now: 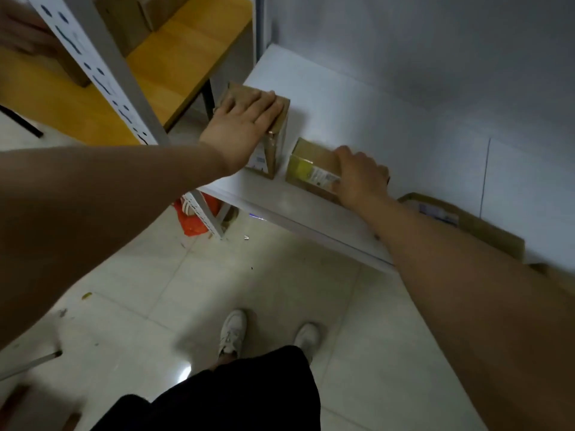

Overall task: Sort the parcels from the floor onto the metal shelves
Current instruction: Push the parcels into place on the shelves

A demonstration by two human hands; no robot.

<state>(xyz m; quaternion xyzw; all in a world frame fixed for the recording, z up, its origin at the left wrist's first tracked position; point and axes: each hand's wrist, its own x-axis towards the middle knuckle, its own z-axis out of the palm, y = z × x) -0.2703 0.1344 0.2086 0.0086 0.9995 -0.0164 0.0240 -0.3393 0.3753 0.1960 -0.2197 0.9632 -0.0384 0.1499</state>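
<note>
Two small cardboard parcels stand on a white shelf board [311,88]. My left hand [242,126] lies flat over the top of the taller brown parcel [273,154] at the shelf's left end. My right hand [357,178] grips the low parcel with a yellow-green label [308,166] just to its right. A third, flat brown parcel [466,222] lies further right on the same shelf, partly behind my right forearm.
A perforated metal upright [102,70] rises at the left, with a yellow shelf [174,54] holding more cartons behind it. An orange bag [193,222] sits under the shelf. Pale floor tiles and my white shoes [233,331] are below. Another person's hand [18,29] shows top left.
</note>
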